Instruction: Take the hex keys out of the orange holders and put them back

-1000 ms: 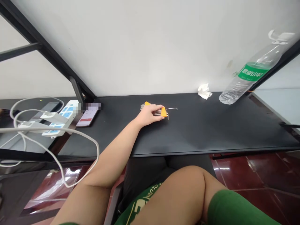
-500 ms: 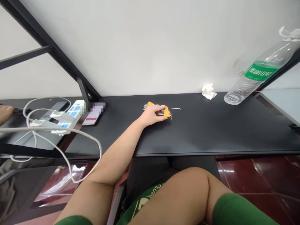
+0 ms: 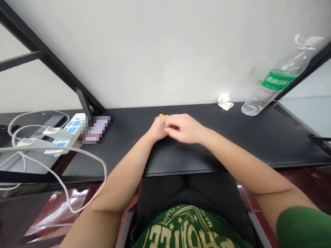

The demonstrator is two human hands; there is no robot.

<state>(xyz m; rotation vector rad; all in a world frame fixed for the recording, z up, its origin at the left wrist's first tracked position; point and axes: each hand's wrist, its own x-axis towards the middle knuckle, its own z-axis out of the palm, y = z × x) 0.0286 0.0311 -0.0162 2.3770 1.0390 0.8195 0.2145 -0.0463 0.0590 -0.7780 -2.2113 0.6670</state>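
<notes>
An orange hex key set (image 3: 161, 115) lies on the black desk (image 3: 232, 137); only one orange corner shows past my hands. My left hand (image 3: 156, 129) rests on the set and holds it down, its fingertips covered by the other hand. My right hand (image 3: 185, 128) lies over the left hand's fingers and over the rest of the set. Its fingers are curled and slightly smeared, so what they touch is hidden. The loose hex key beside the set is also hidden.
A clear water bottle with a green label (image 3: 274, 86) and a crumpled tissue (image 3: 224, 101) stand at the back right. At left are a phone (image 3: 96, 130), a white power strip (image 3: 64, 135) and looping white cables (image 3: 77, 151). A black frame post (image 3: 82, 101) rises there.
My right hand has come in from the right and now covers the hex key set and the left hand's fingers. The left hand has stayed on the set. The view tilted down slightly.
</notes>
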